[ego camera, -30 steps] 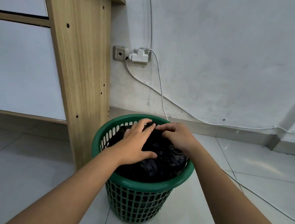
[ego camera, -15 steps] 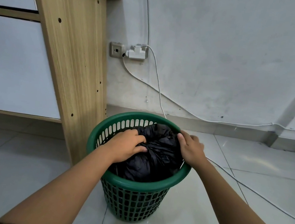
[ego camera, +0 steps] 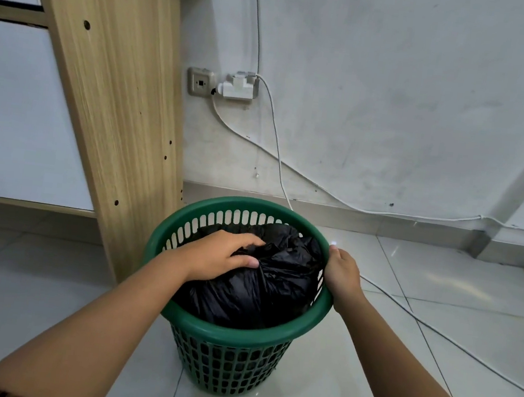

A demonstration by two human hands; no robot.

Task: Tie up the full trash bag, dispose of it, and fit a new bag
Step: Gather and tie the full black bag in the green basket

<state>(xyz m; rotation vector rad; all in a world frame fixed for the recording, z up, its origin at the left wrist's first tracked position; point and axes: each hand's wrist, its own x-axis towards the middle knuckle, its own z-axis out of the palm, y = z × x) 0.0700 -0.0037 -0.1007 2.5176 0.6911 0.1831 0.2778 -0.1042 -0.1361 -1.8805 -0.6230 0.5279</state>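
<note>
Down in a single green basket (ego camera: 238,333) on the tiled floor (ego camera: 365,367) sits one black trash bag (ego camera: 281,279), its crumpled top bulging just above the rim and its neck not yet tied. A person's left hand (ego camera: 221,255) lies across the top of the bag, reaching in from the near left, palm down, with fingers (ego camera: 246,240) and thumb curled round a bunch of the plastic. The right hand (ego camera: 343,273) is set against the basket's right rim, thumb up on the outer edge, wrist angled back toward the camera. Its fingers go over the rim and out of sight (whether they grip the bag, the rim or both cannot be told). Both forearms are bare and stretch in from the bottom corners of the head view.

Two hands, one bag, one basket. Just left of the basket stands one upright wooden panel (ego camera: 118,100) of a piece of furniture, close to but apart from the rim. On the white wall (ego camera: 412,101) behind are one socket plate (ego camera: 200,82) and one white adapter (ego camera: 237,89) beside it, with white cables (ego camera: 275,154) trailing down past the basket and along the skirting.
</note>
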